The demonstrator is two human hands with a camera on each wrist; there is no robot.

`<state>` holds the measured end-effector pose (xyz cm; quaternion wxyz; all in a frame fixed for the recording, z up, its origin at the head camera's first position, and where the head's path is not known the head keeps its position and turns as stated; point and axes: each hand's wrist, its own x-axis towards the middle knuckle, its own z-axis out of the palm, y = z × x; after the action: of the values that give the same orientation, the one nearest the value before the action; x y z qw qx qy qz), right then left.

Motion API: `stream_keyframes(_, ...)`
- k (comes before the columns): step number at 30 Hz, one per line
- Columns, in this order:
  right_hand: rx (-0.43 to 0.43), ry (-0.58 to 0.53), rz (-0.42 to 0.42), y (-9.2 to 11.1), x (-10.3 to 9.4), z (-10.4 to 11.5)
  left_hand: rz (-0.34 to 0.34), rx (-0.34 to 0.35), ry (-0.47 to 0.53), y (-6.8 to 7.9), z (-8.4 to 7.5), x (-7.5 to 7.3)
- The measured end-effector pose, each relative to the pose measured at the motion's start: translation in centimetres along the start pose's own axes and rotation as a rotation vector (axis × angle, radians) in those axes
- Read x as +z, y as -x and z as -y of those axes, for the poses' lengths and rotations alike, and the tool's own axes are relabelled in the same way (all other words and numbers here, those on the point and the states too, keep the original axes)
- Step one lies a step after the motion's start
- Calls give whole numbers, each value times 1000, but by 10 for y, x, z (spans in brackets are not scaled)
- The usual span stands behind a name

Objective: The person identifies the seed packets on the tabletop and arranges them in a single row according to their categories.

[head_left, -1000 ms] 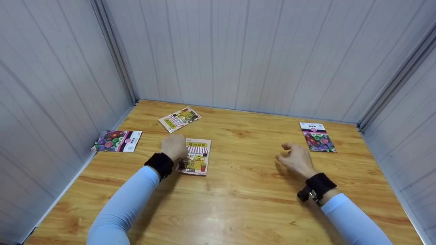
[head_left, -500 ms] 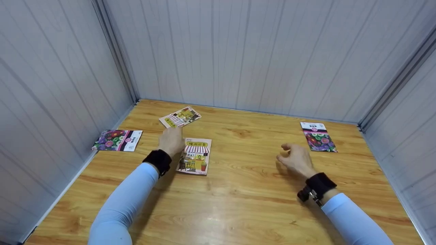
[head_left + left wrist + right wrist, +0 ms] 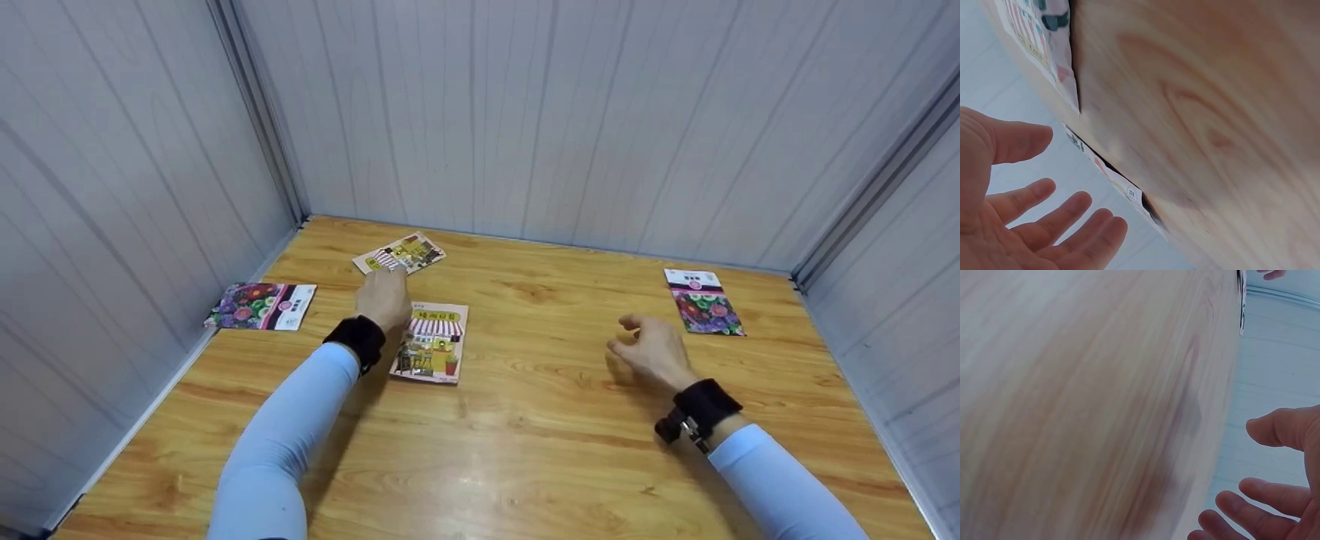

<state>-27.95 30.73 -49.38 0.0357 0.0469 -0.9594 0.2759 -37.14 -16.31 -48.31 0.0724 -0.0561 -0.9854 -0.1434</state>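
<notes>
My left hand [image 3: 384,298] hovers between two pink packets with a striped awning picture. In the left wrist view its thumb and fingers are spread apart and hold nothing. The nearer packet [image 3: 431,349] lies flat just right of that hand, its left edge partly covered. Beyond the fingertips lies the farther packet [image 3: 420,253], turned at an angle, with its front edge partly hidden. My right hand [image 3: 654,351] stays over the right side of the table, fingers loosely bent with a gap to the thumb, holding nothing. Nearest to it is a flower-print packet [image 3: 703,309].
Another flower-print packet [image 3: 262,306] lies at the table's left edge, slightly overhanging it. Grey panel walls [image 3: 495,112] enclose the wooden table [image 3: 540,450] at the back and both sides.
My left hand has moved away from beside the nearer awning packet, forward toward the farther one. The packets lie where they were. My right hand has not moved.
</notes>
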Motion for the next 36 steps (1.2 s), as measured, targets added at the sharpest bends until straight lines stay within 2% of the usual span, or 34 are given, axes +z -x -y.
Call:
stream_keyframes(5, 13, 7, 8, 1, -2, 0, 78, -29, 30, -15, 3, 6)
stream_keyframes(10, 19, 5, 10, 1, -4, 1, 163, -43, 9, -21, -3, 0)
stream_keyframes(19, 11, 1, 7, 3, -5, 3, 236, -58, 9, -31, 0, 7)
stream_keyframes(28, 6, -11, 1, 3, -7, 4, 262, -90, 62, -43, 5, 12)
stream_keyframes(29, 6, -12, 0, 3, -7, 4, 250, -80, 65, -48, 10, 19)
stream_keyframes(32, 3, -9, -1, 2, -6, 5, 258, -74, 61, -53, 13, 23)
stream_keyframes(35, 6, -7, 1, 2, -6, 5, 271, -67, 61, -55, 14, 26)
stream_keyframes(36, 7, -6, 2, 2, -6, 5, 285, -71, 59, -51, 9, 20)
